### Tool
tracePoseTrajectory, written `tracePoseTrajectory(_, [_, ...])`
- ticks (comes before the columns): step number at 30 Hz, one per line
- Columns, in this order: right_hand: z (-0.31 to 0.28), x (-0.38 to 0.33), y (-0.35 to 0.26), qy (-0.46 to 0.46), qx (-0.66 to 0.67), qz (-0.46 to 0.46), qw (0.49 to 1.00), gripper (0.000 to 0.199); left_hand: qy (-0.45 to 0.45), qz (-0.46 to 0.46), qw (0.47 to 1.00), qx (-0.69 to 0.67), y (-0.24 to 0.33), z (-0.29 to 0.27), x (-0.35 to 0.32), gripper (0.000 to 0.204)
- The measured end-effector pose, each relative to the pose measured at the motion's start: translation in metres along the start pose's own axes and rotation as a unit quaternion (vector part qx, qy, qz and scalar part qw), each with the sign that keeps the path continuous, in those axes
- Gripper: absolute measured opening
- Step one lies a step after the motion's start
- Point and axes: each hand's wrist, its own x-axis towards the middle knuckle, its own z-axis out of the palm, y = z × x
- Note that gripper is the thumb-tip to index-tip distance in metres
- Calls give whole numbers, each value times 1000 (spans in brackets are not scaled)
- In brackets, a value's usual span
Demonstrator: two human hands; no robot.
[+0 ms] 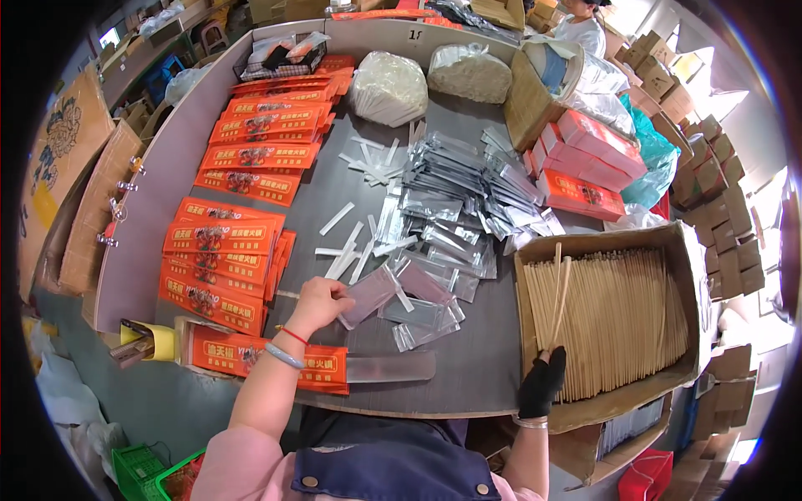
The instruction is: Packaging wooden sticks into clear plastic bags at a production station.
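Observation:
My left hand (320, 306), bare with a red string and a pale bangle at the wrist, pinches the edge of a flat clear packet (372, 292) at the near side of the loose packet pile (443, 179). White paper-like strips (344, 257) lie just beyond its fingers. My right hand (543, 386), in a black glove, is closed round the lower ends of a pair of wooden chopsticks (560, 296). These stand upright over the near left of a cardboard box (614, 409) full of chopsticks (618, 321). Below my left forearm, a red printed sleeve (322, 367) sits around a clear flat strip (391, 366).
Overlapping stacks of red printed sleeves (219, 259) fill the table's left side. Bagged white bundles (388, 88) stand at the back, beside a wire basket (280, 60). Red printed packs (585, 159) lie behind the chopstick box. Another person (581, 32) is at the far right.

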Motion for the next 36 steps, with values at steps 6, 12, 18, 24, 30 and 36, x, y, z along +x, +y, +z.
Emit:
tracePoseTrajectory(6, [5,-19,-49,-14,284,-25,959,13,14,48,998,-43,4,-10,-32,18])
tracePoseTrajectory(12, [53,-46,-25,-25,339,-29,940,15,-45,247,962,104,9,21,-50,21])
tracePoseTrajectory(18, [63,-49,-30,-96,379,7,920,16,320,178,919,146,-25,19,14,15])
tracePoseTrajectory(24, [48,-43,-41,-169,362,13,917,13,225,141,940,216,-31,7,21,10])
tracePoseTrajectory(30, [40,-35,-13,-213,265,-12,940,13,276,187,907,256,-26,-9,-8,6])
tracePoseTrajectory(36, [36,-34,-16,-221,211,-116,945,19,244,282,904,208,17,-8,-49,10])
